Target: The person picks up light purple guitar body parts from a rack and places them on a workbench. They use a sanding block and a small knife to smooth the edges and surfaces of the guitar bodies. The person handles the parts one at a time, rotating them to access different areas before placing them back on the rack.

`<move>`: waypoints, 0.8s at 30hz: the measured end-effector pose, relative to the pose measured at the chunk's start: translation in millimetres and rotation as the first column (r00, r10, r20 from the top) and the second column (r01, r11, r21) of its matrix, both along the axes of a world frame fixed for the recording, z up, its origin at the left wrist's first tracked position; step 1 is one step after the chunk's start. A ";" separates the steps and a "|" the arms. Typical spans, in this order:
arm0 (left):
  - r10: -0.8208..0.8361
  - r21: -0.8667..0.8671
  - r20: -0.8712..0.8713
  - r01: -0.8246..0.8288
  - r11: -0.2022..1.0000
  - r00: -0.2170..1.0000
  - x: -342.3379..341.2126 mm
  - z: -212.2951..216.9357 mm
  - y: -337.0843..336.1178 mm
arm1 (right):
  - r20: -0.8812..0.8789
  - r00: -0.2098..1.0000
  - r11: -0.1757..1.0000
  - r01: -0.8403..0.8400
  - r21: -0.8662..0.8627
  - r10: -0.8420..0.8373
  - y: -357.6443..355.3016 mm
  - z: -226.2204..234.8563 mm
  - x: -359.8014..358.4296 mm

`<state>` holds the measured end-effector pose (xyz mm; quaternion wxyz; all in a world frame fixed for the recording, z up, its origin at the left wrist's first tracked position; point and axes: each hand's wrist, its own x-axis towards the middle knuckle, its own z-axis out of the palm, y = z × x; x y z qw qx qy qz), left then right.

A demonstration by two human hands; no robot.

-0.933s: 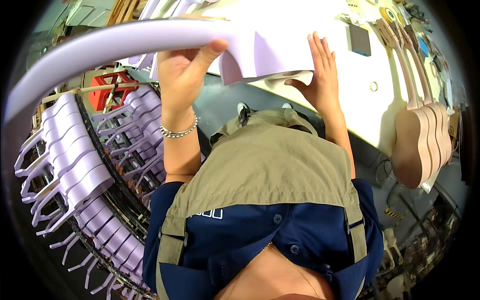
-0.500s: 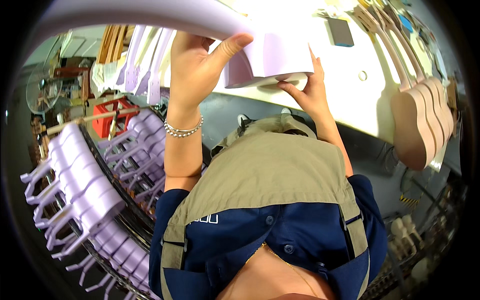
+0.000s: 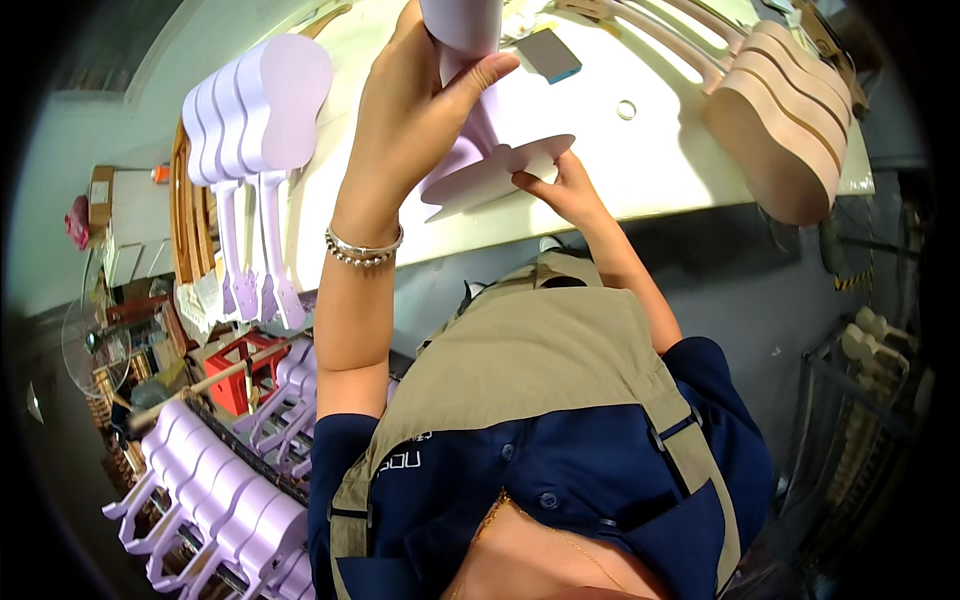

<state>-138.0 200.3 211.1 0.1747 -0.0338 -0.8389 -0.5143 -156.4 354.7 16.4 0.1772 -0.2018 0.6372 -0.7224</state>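
A lilac ukulele [image 3: 515, 172] without strings is held up over the front of the white table. Its neck points up toward my head and looks foreshortened, while the body is seen nearly edge-on. My left hand [image 3: 415, 115], with beaded bracelets at the wrist, is wrapped round the neck, thumb on the near side. At the right edge of the body, my right hand [image 3: 568, 190] pinches it between thumb and fingers. The fingertips behind the body are partly hidden.
Lilac ukuleles [image 3: 255, 110] stand in a row on the table's left, beige ones [image 3: 785, 120] on its right. A grey block [image 3: 548, 55] and a small ring [image 3: 626, 109] lie on the table [image 3: 650, 180]. More lilac ukuleles [image 3: 225, 500] hang on a rack at lower left, near a red stool [image 3: 243, 372].
The ukulele has turned in my hands: its neck swung from pointing left to pointing up toward me, and its body tipped edge-on. The whole view has shifted, showing more of the table's left.
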 end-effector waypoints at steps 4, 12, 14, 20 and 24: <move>-0.036 -0.028 -0.011 0.036 0.999 0.999 0.3 1.9 13.7 | -0.046 0.999 1.000 -0.017 0.013 0.018 7.3 3.2 2.7; -0.023 0.228 -0.022 0.028 0.973 0.999 19.4 -6.7 -57.6 | -0.387 0.896 0.932 0.308 0.192 -0.217 1.7 3.1 12.0; 0.208 0.367 0.008 -0.197 0.909 0.978 43.6 -10.0 -94.1 | -0.211 0.928 0.932 0.337 0.130 -0.307 1.8 -14.3 16.4; 0.583 0.720 0.124 -0.477 0.504 0.803 139.8 -72.9 -176.8 | 0.380 0.925 1.000 -0.013 0.005 0.010 -3.9 -40.3 40.2; 0.629 0.763 0.258 -0.554 0.333 0.733 189.3 -114.4 -181.8 | 0.510 0.844 0.984 -0.107 -0.140 0.165 -25.2 -17.6 54.5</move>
